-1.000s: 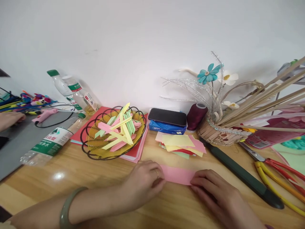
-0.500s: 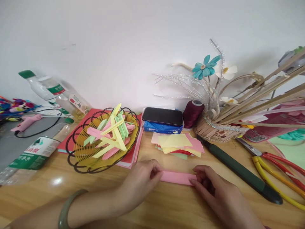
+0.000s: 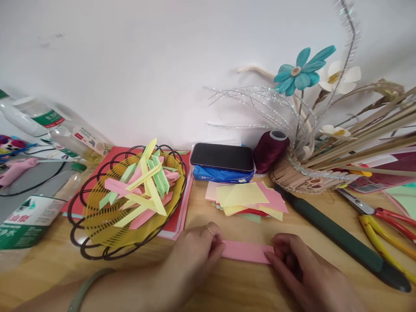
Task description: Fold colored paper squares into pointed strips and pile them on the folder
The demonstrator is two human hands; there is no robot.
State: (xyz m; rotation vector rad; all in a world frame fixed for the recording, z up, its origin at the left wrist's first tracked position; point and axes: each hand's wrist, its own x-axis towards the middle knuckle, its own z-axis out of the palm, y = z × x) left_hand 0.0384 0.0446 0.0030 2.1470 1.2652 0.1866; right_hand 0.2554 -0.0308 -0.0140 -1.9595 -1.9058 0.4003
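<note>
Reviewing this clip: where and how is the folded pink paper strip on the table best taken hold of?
By its two short ends, from above. The pink paper strip lies flat and lengthwise across the wooden table, too thin to grasp mid-span. The left hand and right hand each sit at one end, fingertips on the paper, probably the steadiest hold.

Both forearms enter from the near edge and converge toward centre. Left hand (image 3: 195,253): palm down, fingers curled, fingertips pinched together at its right side. Right hand (image 3: 297,271): palm down, fingers bent, fingertips (image 3: 276,253) pressed down at its left side.
</note>
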